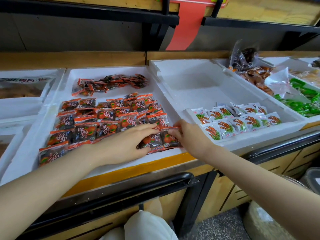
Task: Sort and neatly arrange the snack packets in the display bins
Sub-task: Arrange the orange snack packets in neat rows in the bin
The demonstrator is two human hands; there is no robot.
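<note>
Beyond the left hand, a grey wall runs under a black metal shelf frame, with wooden boards on top. A red paper strip hangs well above the right hand. Below both hands, the bench shows a yellow front edge, then a black rail. Lower right of the right hand are wooden cabinet fronts and speckled grey floor.

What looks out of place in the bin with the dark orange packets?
Two upside-down packets in the rows have print flipped against their neighbours. At the back of the foam bin a heap of smaller packets lies jumbled, not in rows. The neighbouring bin's rim is chipped at its back left corner.
</note>
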